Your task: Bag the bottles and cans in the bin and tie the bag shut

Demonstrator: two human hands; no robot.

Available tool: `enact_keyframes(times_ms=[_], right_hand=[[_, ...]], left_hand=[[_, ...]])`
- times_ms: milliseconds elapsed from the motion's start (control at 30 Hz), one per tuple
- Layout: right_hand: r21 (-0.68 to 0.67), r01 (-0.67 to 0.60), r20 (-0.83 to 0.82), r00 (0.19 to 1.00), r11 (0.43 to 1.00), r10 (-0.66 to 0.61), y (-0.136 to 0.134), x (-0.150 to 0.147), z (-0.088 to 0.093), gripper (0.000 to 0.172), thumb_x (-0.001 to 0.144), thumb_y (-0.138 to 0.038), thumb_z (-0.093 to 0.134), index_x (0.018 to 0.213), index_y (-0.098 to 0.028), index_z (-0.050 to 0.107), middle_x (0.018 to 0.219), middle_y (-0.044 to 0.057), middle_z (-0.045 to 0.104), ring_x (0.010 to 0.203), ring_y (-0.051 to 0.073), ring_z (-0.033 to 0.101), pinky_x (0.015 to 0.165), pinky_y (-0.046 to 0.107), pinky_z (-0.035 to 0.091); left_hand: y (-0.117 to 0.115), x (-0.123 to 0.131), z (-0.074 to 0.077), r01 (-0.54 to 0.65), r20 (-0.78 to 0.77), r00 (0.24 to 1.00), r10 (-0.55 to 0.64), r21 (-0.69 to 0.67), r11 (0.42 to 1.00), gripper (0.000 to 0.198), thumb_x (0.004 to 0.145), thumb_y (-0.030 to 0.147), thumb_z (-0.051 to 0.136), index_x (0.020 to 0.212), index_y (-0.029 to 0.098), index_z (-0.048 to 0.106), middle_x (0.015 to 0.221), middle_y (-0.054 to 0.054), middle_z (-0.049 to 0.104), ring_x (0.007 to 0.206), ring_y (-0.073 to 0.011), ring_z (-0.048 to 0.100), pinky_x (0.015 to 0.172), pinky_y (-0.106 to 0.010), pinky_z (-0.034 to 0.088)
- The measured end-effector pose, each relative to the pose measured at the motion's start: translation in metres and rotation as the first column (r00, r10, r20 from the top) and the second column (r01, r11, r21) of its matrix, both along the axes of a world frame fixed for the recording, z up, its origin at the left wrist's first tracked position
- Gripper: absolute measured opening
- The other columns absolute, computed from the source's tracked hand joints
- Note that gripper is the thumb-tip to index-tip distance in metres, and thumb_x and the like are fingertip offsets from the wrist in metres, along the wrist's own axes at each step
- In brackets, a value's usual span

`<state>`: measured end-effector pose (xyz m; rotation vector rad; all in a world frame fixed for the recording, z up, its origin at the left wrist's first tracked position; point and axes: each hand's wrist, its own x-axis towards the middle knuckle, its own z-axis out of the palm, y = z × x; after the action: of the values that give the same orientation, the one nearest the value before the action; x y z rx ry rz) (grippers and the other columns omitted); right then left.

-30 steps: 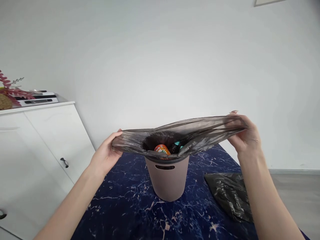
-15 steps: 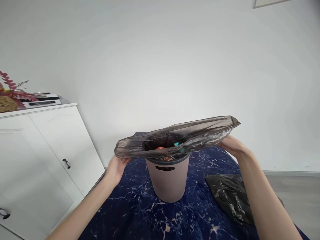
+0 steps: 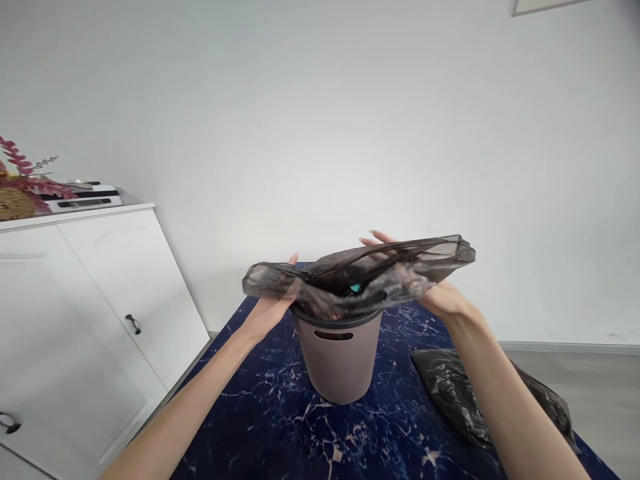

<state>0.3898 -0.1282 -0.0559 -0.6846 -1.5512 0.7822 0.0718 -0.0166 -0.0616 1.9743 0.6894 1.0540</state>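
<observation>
A grey-mauve trash can (image 3: 340, 363) with a dark rim and a slot handle stands upright on the table. Its thin, translucent black garbage bag (image 3: 345, 303) spreads wide above the rim. Inside the bag's mouth a small teal item (image 3: 355, 288) shows; the other contents are mostly hidden. My left hand (image 3: 277, 303) presses under and against the bag's left side, fingers stretched out and partly covered by film. On the right side my right hand (image 3: 425, 287) supports the bag from beneath, its fingers spread, with the tips showing past the far edge.
The table has a dark blue marbled cover (image 3: 300, 440). Another black plastic bag (image 3: 450, 393) lies to the right, partly behind my right forearm. A white cabinet (image 3: 100, 320) stands at left, with a woven basket (image 3: 15, 203) on top. Behind is a pale wall (image 3: 320, 133).
Both hands have moved inward toward the trash can, my right hand the further. The bag's left end has shifted inward and its opening has narrowed and crumpled. More fingers now show beyond the bag.
</observation>
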Motion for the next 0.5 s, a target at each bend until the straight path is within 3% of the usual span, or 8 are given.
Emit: enact_keyframes(times_ms=[100,233,367,500], right_hand=[[-0.104,0.095,-0.144,0.984,0.99,-0.11,0.006,-0.008,-0.005,0.058,0.102,-0.059,0.068,0.155,-0.038,0.06,0.166,0.0,0.055,0.157,0.032,0.047,0.128,0.055,0.042],[-0.298,0.216,-0.427,0.841,0.93,-0.332,0.023,-0.007,-0.017,0.059,0.09,-0.059,0.083,0.14,-0.03,0.072,0.148,0.006,0.071,0.143,0.035,0.062,0.114,0.049,0.06],[-0.266,0.175,-0.576,0.759,0.948,-0.302,0.029,-0.004,-0.016,0.049,0.089,-0.054,0.085,0.129,-0.027,0.077,0.137,0.008,0.077,0.133,0.036,0.07,0.102,0.046,0.068],[-0.194,0.075,-0.598,0.781,0.978,-0.179,0.021,-0.009,-0.004,0.046,0.095,-0.055,0.077,0.13,-0.025,0.078,0.149,0.006,0.071,0.145,0.033,0.061,0.118,0.043,0.057]], left_hand=[[-0.006,0.013,0.012,0.012,0.079,0.997,-0.008,-0.051,0.999,0.057,0.106,0.066,0.054,0.158,0.044,0.057,0.175,0.006,0.041,0.166,-0.0311,0.029,0.138,-0.049,0.022],[-0.013,0.025,0.017,0.021,0.274,0.962,-0.002,-0.067,0.998,0.045,0.109,0.057,0.054,0.149,0.04,0.066,0.168,0.005,0.053,0.162,-0.0272,0.039,0.137,-0.045,0.026],[-0.017,0.032,0.021,0.047,0.428,0.904,0.015,-0.134,0.99,0.042,0.111,0.052,0.054,0.141,0.03,0.072,0.16,-0.002,0.062,0.159,-0.0262,0.044,0.136,-0.044,0.029],[-0.018,0.035,0.026,0.106,0.55,0.835,0.023,-0.202,0.974,0.039,0.112,0.047,0.053,0.135,0.022,0.072,0.156,-0.008,0.066,0.154,-0.0274,0.052,0.135,-0.046,0.031]])
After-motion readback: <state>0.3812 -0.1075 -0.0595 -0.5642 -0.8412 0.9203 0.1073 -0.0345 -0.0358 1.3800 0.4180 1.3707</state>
